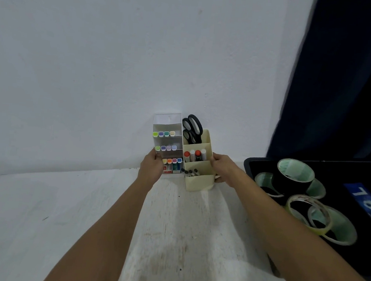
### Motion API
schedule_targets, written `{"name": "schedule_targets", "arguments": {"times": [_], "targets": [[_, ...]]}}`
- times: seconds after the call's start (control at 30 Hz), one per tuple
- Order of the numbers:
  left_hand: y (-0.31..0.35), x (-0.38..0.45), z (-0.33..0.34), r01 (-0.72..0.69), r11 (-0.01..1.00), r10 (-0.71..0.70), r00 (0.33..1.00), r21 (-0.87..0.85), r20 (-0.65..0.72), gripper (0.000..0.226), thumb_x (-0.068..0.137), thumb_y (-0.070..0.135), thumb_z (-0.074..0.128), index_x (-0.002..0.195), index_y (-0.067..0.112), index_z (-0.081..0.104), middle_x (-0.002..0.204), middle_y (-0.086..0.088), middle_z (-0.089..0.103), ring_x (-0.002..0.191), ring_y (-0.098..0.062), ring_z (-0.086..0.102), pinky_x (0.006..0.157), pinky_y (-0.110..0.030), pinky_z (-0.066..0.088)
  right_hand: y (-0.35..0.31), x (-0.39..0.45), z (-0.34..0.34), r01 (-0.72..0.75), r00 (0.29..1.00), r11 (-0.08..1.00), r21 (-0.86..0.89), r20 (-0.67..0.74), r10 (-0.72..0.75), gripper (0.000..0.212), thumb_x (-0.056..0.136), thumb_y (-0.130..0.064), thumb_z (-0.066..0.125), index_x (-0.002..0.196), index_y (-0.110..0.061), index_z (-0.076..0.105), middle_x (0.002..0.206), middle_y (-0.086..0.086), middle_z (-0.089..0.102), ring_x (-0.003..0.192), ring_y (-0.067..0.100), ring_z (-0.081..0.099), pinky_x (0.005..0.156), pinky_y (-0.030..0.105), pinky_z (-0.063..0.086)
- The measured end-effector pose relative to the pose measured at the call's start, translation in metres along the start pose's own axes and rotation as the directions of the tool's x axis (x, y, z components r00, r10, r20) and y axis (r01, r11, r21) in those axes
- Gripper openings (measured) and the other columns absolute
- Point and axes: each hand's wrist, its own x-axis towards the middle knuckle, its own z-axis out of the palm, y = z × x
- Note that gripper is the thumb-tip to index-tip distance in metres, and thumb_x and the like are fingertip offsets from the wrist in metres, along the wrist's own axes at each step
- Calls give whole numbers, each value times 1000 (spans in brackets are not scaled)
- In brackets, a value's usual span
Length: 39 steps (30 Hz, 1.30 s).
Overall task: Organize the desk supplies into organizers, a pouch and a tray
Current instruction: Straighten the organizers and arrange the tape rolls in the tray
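Head view: left hand and right hand flanking wall-backed organizers.

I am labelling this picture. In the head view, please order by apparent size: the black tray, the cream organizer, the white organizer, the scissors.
1. black tray, largest, though nearest the camera and cut by the frame edge.
2-3. white organizer and cream organizer look alike; I will not rank them.
4. scissors, smallest.
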Motion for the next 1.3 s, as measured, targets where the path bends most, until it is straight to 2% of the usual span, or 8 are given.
{"name": "schedule_targets", "arguments": {"times": [0.2, 0.47, 0.67, 0.77, 0.93, 1.03, 1.17, 1.3], "targets": [[1, -2, 0, -7, 1000, 7, 1000, 19, -9, 32, 101, 31, 33, 121, 22, 56, 114, -3, 66, 99, -22, 63, 88, -44, 54, 4, 0, 9, 53, 995, 993, -101, -78, -61, 37, 103, -28, 30, 135, -19, 47, 129, 9, 55, 116, 29, 53, 98, 50, 48], [13, -7, -2, 33, 999, -34, 999, 23, 28, 34, 102, 31, 30, 126, 20, 50, 125, -6, 60, 104, -23, 56, 89, -37, 47, 1, -5, 16, 40, 991, 995, -90, -122, -51, 37, 103, -26, 29, 135, -18, 46, 127, 9, 55, 116, 29, 53, 100, 49, 46], [20, -29, -5, 223, 975, -223, 975, -10, 3, 59, 101, 40, 27, 151, 12, 13, 155, -12, 26, 140, -33, 30, 111, -48, 29, -5, -24, 12, -12, 993, 999, -42, -119, 7, 51, 101, -33, 29, 150, -21, 23, 153, 5, 33, 138, 28, 35, 113, 45, 32], [21, -62, 2, 144, 989, -146, 983, -28, -115, 62, 100, 35, 36, 152, 12, 10, 157, -11, 22, 141, -31, 26, 111, -42, 27, -11, -42, -1, 65, 990, 989, -133, -115, -80, 53, 102, -29, 28, 152, -17, 17, 158, 4, 23, 144, 25, 24, 115, 39, 23], [47, -119, 32, -95, 995, 94, 942, 13, -324, 51, 91, 19, 51, 139, 14, 34, 130, -13, 43, 116, -28, 48, 94, -38, 44, -16, -80, -31, 260, 956, 928, -267, -64, -287, 51, 100, -30, 36, 148, -13, 30, 153, 6, 34, 141, 21, 31, 113, 32, 26], [75, -145, 59, -203, 977, 215, 937, 69, -276, 45, 84, 13, 51, 129, 13, 44, 120, -11, 47, 109, -27, 47, 93, -46, 46, -11, -110, -58, 386, 897, 855, -346, -73, -435, 44, 97, -25, 44, 139, -12, 47, 140, 6, 52, 129, 17, 47, 102, 19, 33], [111, -186, 107, -286, 950, 304, 938, 122, -169, 43, 85, 16, 53, 127, 9, 47, 131, -15, 41, 122, -32, 41, 101, -44, 41, 14, -156, -122, 443, 825, 771, -458, -129, -551, 39, 94, -17, 45, 132, -11, 57, 111, 5, 68, 94, 11, 62, 75, 5, 38], [135, -227, 155, -340, 927, 354, 932, 156, -75, 46, 87, 20, 55, 132, 10, 47, 131, -11, 39, 117, -27, 48, 100, -32, 40, 51, -193, -196, 411, 795, 751, -517, -200, -572, 37, 92, -12, 49, 127, -6, 59, 126, 10, 63, 113, 20, 59, 93, 16, 39]]}}
